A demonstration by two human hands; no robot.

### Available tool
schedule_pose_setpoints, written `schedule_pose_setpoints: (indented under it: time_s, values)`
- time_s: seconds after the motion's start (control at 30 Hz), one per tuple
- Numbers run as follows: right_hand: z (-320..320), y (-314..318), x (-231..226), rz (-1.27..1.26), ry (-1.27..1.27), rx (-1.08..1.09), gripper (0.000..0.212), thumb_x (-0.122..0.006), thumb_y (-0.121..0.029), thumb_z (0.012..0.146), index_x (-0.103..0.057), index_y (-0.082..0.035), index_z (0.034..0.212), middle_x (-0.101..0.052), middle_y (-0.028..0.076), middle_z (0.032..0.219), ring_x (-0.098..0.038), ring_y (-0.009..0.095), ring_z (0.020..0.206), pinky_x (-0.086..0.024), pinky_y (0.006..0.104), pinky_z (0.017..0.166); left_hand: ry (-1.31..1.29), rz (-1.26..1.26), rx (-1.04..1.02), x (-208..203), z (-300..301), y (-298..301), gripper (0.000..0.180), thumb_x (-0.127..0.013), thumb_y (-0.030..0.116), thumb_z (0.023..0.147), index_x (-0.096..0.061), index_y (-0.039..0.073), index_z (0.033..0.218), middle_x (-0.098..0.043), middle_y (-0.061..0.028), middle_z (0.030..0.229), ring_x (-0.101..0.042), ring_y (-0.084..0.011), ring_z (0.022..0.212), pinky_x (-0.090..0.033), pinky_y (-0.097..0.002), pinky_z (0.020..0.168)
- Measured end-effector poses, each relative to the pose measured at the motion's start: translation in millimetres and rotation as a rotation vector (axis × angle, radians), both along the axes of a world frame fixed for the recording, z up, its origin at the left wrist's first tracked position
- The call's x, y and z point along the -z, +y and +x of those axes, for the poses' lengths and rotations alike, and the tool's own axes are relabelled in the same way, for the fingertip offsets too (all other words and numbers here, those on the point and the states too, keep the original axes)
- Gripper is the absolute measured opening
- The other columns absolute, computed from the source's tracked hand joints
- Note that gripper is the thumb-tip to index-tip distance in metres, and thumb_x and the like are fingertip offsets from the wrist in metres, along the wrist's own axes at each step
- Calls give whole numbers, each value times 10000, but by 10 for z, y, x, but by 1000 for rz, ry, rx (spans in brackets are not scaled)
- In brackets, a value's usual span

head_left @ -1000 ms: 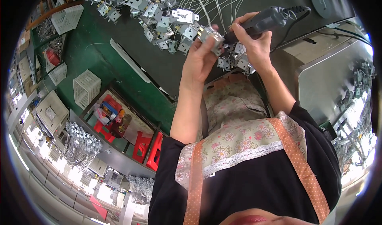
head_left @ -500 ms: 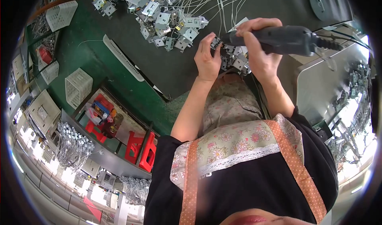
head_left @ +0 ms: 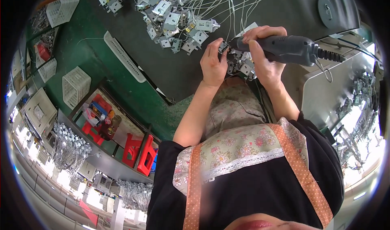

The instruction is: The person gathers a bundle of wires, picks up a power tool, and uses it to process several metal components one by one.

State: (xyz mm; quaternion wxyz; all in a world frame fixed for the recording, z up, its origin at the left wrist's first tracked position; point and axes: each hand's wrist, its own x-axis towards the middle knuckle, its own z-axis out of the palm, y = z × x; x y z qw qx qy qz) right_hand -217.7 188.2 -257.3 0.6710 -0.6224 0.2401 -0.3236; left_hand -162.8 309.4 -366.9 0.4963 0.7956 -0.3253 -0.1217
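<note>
My right hand (head_left: 266,59) is wrapped round a dark grey corded electric screwdriver (head_left: 290,50), held nearly level with its tip toward the left. In my left hand (head_left: 214,65), thumb and fingers pinch a small metal lock-like part (head_left: 223,47). The screwdriver's tip end is right at this part; exact contact is too small to tell. Just below and between the hands lie several more metal parts (head_left: 245,65) at the table's near edge. Farther left on the dark tabletop (head_left: 134,35) is a heap of silvery metal lock-like parts (head_left: 172,20) with thin white wires (head_left: 231,6) running from them.
A grey disc (head_left: 325,8) lies at the far right of the table. To the right stands a metal surface (head_left: 321,87) beside more wired parts (head_left: 359,96). White plastic crates (head_left: 76,87) and red stools (head_left: 144,152) stand on the left.
The whole view has shifted slightly, so the heap appears a little lower and farther right. Both hands keep their grips; the screwdriver's cord end has tipped slightly and a wire loop shows there.
</note>
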Motion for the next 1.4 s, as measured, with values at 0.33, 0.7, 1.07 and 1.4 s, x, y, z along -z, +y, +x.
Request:
schedule_pose_setpoints:
  time_s: [0.33,0.7,1.07,1.4]
  values:
    - [30,-3,7,-24,46,-56,264,-554,114,838,-425,-25,1021,-580,136,893,-575,209,841,-488,382,854,-37,1,22,-45,11,-1,432,-697,-48,748,-563,33,1150,-640,-148,1049,-635,-347,942,-536,-395,785]
    - [125,-47,45,71,-104,135,241,-673,62,817,-523,3,996,-631,67,857,-588,98,719,-494,239,620,27,47,60,-21,-76,-87,423,-703,22,760,-544,19,1152,-613,-191,1056,-618,-368,966,-511,-436,836]
    - [110,-81,376,-58,186,113,109,-717,-2,804,-612,-16,832,-597,-9,689,-536,59,587,-429,217,540,305,9,-241,-539,133,88,585,-755,165,808,-478,-13,1291,-589,-195,1091,-591,-329,977,-486,-418,871]
    - [151,-65,358,27,186,111,101,-722,-31,813,-621,-24,822,-568,-40,685,-517,28,614,-400,193,541,313,-32,-203,-591,545,-70,612,-775,135,797,-457,9,1304,-596,-152,1026,-633,-343,886,-527,-425,785]
